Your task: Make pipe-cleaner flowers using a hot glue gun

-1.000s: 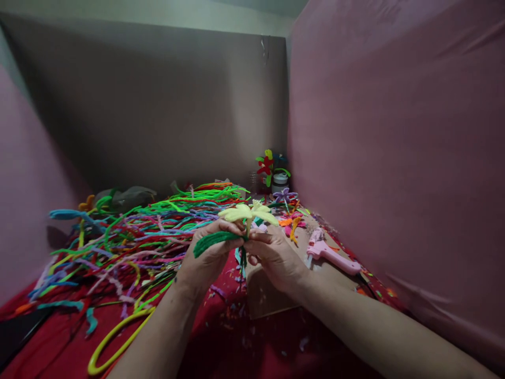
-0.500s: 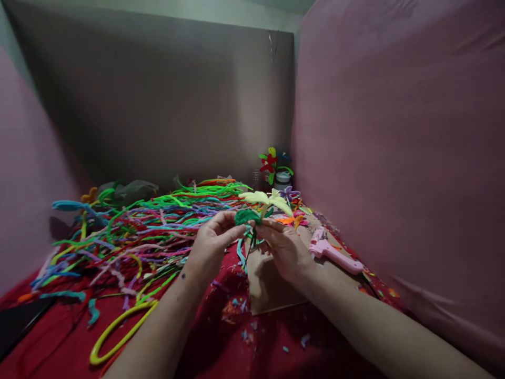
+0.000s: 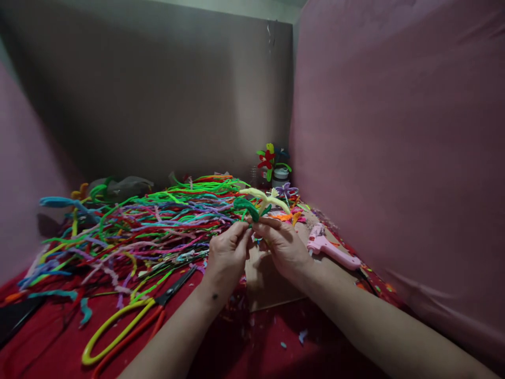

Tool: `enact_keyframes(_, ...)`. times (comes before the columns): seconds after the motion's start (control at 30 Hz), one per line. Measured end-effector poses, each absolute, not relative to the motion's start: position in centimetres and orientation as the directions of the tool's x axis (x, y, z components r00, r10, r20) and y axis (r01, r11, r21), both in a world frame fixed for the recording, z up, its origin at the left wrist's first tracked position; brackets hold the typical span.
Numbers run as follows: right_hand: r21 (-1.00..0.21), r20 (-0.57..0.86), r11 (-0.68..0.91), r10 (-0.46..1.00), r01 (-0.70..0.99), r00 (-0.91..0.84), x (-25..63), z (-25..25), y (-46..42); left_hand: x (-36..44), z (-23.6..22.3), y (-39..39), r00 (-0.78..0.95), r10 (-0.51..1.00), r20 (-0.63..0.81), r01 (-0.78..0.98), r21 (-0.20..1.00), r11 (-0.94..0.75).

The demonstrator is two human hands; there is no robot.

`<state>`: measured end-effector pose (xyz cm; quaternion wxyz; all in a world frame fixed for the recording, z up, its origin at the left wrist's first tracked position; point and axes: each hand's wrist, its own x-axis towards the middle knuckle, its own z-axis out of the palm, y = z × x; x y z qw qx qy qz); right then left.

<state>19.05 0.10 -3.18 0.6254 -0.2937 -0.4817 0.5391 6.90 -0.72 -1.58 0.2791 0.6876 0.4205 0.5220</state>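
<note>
The left hand was nearly closed, its thumb and fingers pinching the green stem below a pale yellow flower. The right hand was partly closed around the same stem, its thumb and index finger touching it just beside the left fingertips. The flower stood above both hands, its petals spread sideways, with green leaves sticking out at its base.

The hands were above the middle of a red cloth, and a sheet of cardboard lay below the right hand. A large heap of colored pipe cleaners spread from the cloth's left edge to its far edge. Scissors with yellow and orange handles lay beside the left forearm, toward the near left corner. Toward the right edge, a pink glue gun rested on the cardboard. A purple flower and an orange flower lay beyond the right hand. At the far right corner, a red flower stood next to a jar. Small scraps dotted the cloth near the cardboard.
</note>
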Motion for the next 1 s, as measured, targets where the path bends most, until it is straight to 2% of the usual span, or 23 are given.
enact_keyframes(0.1,-0.903,0.325,0.279,0.941,-0.328,-0.094,19.3,-2.8,0.1,6.9,-1.1,-0.7,0.118,0.951,0.287,0.068,0.953,-0.296)
enact_keyframes(0.2,-0.896,0.377,0.332,0.920,-0.295,-0.110,19.5,-2.3,0.0,6.9,-0.8,-0.8,0.152,0.973,0.174,-0.108,0.981,-0.158)
enact_keyframes(0.37,-0.893,0.367,0.332,0.928,-0.303,-0.065,19.6,-2.1,0.0,6.7,-0.5,-0.9,0.271,0.954,0.127,-0.301,0.953,-0.041)
enact_keyframes(0.5,-0.880,0.321,0.210,0.924,-0.425,-0.206,19.8,-1.9,0.1,6.2,-0.6,-0.8,0.394,0.915,0.087,-0.395,0.915,0.083)
enact_keyframes(0.6,-0.880,0.304,0.144,0.903,-0.453,-0.304,20.0,-1.6,0.0,5.7,-0.8,-0.5,0.483,0.872,0.076,-0.426,0.891,0.159)
enact_keyframes(0.73,-0.862,0.356,0.205,0.896,-0.463,-0.266,19.9,-1.6,0.0,5.5,-0.9,-0.3,0.514,0.854,0.079,-0.405,0.900,0.161)
enact_keyframes(0.83,-0.855,0.360,0.236,0.911,-0.462,-0.201,19.8,-2.1,0.3,6.0,-0.5,-0.5,0.431,0.893,0.129,-0.312,0.950,0.013)
enact_keyframes(0.93,-0.841,0.357,0.261,0.926,-0.474,-0.122,19.7,-2.8,0.6,6.7,-0.6,-0.7,0.281,0.923,0.261,-0.027,0.964,-0.265)
enact_keyframes(1.0,-0.839,0.358,0.288,0.931,-0.461,-0.068,19.7,-3.1,0.8,7.1,-1.2,-0.8,0.182,0.896,0.406,0.231,0.868,-0.440)
